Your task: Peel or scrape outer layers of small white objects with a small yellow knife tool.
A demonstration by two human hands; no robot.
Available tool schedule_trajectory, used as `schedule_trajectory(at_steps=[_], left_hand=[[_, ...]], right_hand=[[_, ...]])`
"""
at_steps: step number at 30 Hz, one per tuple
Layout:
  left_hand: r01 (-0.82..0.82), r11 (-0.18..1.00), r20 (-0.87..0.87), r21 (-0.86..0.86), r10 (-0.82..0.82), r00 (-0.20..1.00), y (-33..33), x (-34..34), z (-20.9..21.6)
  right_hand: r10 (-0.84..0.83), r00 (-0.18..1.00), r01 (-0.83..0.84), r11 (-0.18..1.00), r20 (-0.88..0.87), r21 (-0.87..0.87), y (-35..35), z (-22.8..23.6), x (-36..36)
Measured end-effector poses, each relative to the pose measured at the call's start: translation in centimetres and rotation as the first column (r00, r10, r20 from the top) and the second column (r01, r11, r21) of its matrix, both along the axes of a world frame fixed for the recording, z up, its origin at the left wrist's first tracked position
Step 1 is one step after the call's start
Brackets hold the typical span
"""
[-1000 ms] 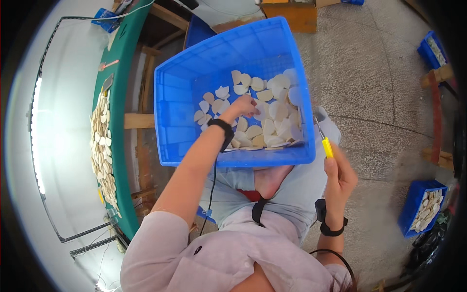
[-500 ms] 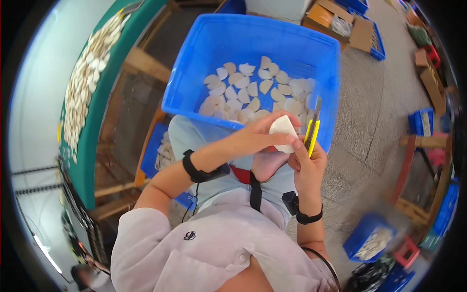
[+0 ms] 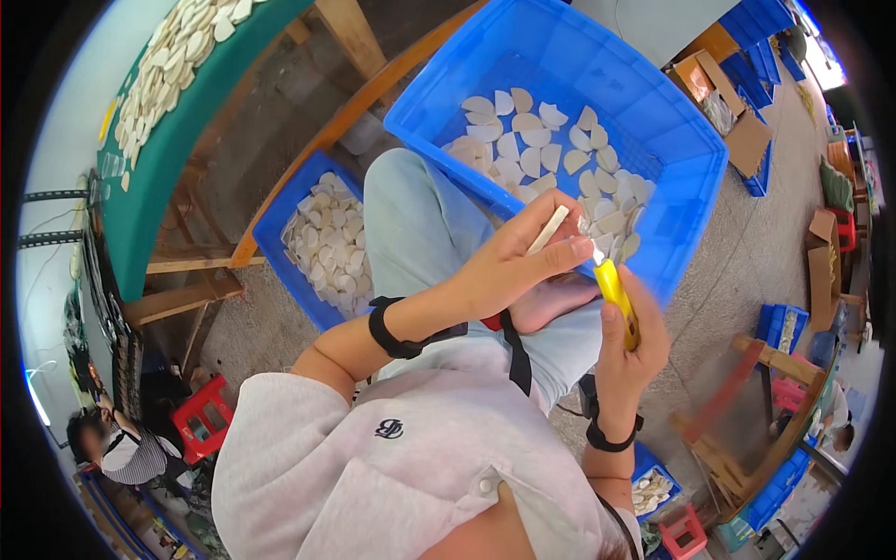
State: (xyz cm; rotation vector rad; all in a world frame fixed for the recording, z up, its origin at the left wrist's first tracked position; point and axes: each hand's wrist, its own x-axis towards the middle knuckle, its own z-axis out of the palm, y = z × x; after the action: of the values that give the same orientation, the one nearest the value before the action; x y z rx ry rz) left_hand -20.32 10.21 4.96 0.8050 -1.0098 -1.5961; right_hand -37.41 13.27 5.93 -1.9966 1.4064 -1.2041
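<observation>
My left hand point(image 3: 521, 259) is closed on a white half-round piece point(image 3: 548, 230), which is turned nearly edge-on between thumb and fingers. In my right hand point(image 3: 638, 347) is a yellow utility knife point(image 3: 614, 289), its tip pointing up toward my left thumb. The blade end lies close to the piece's edge; whether it touches cannot be told. Both hands are over my lap, at the near rim of a large blue bin point(image 3: 702, 154). Inside that bin lie many similar off-white half-round pieces point(image 3: 534, 138), some flat and some overlapping.
A smaller blue bin point(image 3: 273, 241) full of white pieces point(image 3: 329, 238) stands left of my knee. Beyond it is a green-topped table point(image 3: 201, 112) heaped with more pieces. A red stool point(image 3: 203, 420) and another person point(image 3: 140, 448) are at lower left. Cardboard boxes point(image 3: 747, 140) stand at upper right.
The view has turned, shifting the large bin rightward. The piece has gone from face-on to edge-on. The knife, earlier upright beside the piece, now has its tip angled to it.
</observation>
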Motion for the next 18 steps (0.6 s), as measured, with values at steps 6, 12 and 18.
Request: schedule_trajectory(at_steps=[6,12,18], left_hand=[[-0.018,0.998,0.207,-0.056,0.029,0.978,0.6,1.2,-0.3],[-0.053,0.989,0.332,-0.136,0.096,0.938,1.0,1.7,0.0],[-0.088,0.963,0.387,-0.254,0.185,0.903,1.1,1.9,-0.4]], right_hand=[[0.103,0.988,-0.103,0.995,-0.114,0.006,0.1,0.9,0.7],[0.117,0.970,-0.124,0.992,-0.213,-0.018,0.1,1.4,0.9],[0.126,0.963,-0.143,0.988,-0.237,-0.055,-0.1,1.6,1.1]])
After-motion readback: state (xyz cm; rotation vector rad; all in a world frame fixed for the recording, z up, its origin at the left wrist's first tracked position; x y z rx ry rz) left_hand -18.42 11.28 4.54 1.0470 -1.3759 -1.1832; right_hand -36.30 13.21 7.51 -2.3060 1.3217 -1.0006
